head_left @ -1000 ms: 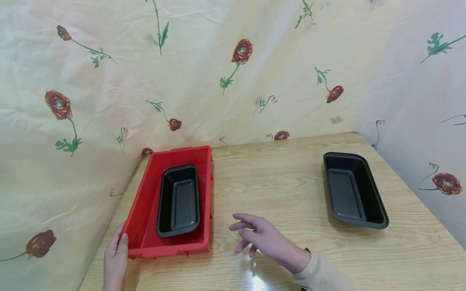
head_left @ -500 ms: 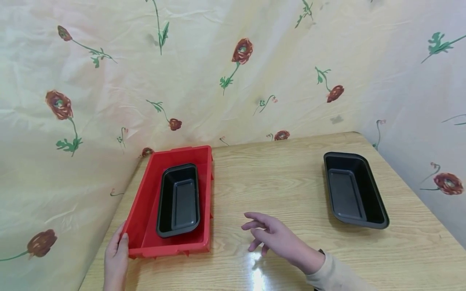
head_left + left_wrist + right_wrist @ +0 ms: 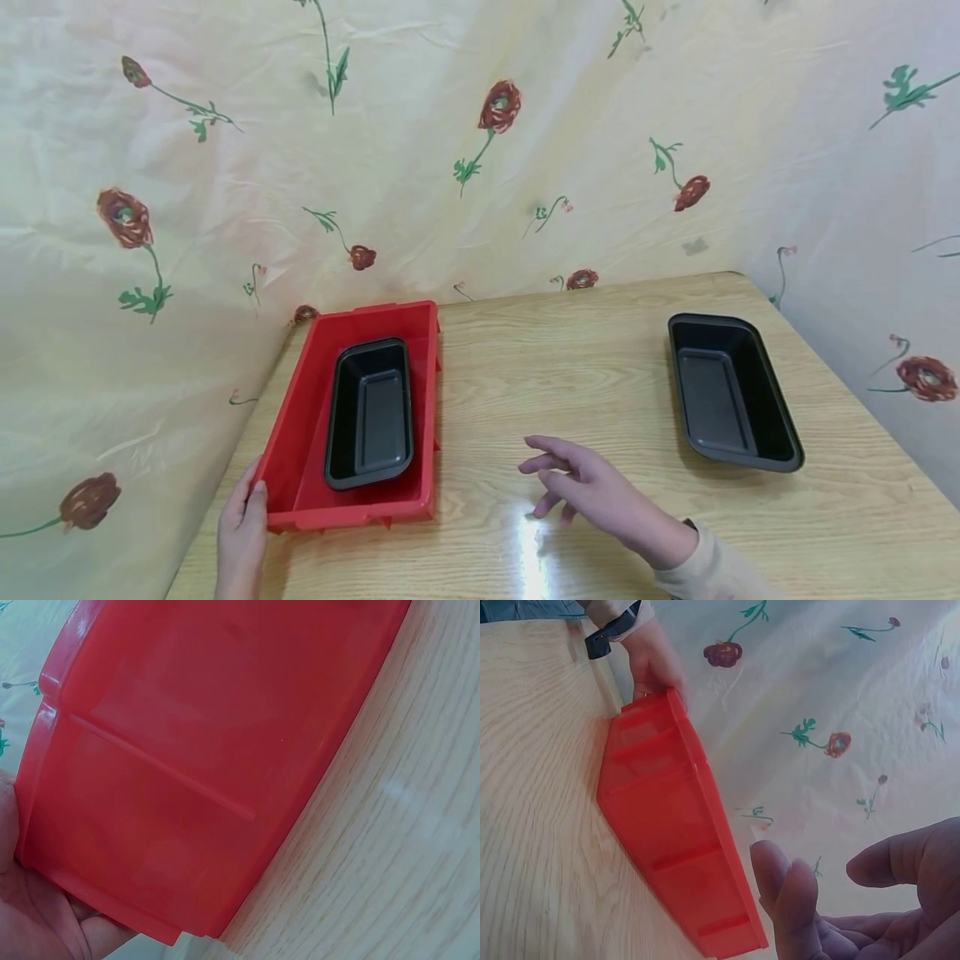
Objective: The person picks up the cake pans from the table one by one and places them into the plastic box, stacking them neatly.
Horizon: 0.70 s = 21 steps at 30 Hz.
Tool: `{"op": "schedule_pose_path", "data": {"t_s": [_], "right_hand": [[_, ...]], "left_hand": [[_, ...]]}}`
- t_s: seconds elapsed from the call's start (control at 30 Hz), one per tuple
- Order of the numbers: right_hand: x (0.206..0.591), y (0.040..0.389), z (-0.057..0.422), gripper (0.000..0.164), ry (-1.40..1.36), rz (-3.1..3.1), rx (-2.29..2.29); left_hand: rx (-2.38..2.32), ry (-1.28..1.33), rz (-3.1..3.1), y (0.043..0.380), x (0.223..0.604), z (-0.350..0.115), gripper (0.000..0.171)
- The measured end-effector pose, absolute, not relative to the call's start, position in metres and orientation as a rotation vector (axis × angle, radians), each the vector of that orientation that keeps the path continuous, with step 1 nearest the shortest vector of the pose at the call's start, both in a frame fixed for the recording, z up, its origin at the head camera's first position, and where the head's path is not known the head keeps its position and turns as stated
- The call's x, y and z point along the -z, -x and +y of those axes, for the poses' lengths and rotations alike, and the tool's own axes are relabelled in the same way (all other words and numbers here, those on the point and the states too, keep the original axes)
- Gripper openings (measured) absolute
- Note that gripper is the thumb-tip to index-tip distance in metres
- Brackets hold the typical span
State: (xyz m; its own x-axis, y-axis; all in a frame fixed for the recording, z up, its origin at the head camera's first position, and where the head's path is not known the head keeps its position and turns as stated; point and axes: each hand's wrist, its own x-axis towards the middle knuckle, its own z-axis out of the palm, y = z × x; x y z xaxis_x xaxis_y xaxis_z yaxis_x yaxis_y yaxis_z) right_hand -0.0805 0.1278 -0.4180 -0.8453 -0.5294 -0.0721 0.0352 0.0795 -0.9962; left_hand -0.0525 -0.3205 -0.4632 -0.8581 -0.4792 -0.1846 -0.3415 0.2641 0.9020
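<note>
My left hand (image 3: pixel 242 533) grips the near left corner of a red plastic tray (image 3: pixel 300 467), its thumb over the rim. In the left wrist view that hand (image 3: pixel 45 911) holds the rim from outside, and part of its fingers is hidden. Inside the tray lies a black loaf pan (image 3: pixel 378 425). My right hand (image 3: pixel 592 492) hovers above the table to the right of the tray, fingers relaxed and holding nothing. The right wrist view has the right hand's fingers (image 3: pixel 795 904) spread apart, with the tray's outer wall (image 3: pixel 675 825) beyond.
A second black loaf pan (image 3: pixel 712 400) stands on the wooden table (image 3: pixel 555 358) at the right. Flower-printed cloth (image 3: pixel 420 150) hangs behind the table and along both sides. A bright reflection lies on the tabletop below the right hand.
My right hand has drifted to the right, away from the red tray. The left hand keeps its hold on the tray, and both loaf pans stay where they were.
</note>
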Motion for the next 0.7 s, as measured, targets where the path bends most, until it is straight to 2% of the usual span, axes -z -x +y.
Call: {"op": "schedule_pose_path", "data": {"t_s": [0.7], "right_hand": [[0.420, 0.078, 0.158, 0.059, 0.453, 1.993, 1.767]], "left_hand": [[1.605, -0.767, -2.431, 0.052, 0.462, -0.320, 0.055]]}}
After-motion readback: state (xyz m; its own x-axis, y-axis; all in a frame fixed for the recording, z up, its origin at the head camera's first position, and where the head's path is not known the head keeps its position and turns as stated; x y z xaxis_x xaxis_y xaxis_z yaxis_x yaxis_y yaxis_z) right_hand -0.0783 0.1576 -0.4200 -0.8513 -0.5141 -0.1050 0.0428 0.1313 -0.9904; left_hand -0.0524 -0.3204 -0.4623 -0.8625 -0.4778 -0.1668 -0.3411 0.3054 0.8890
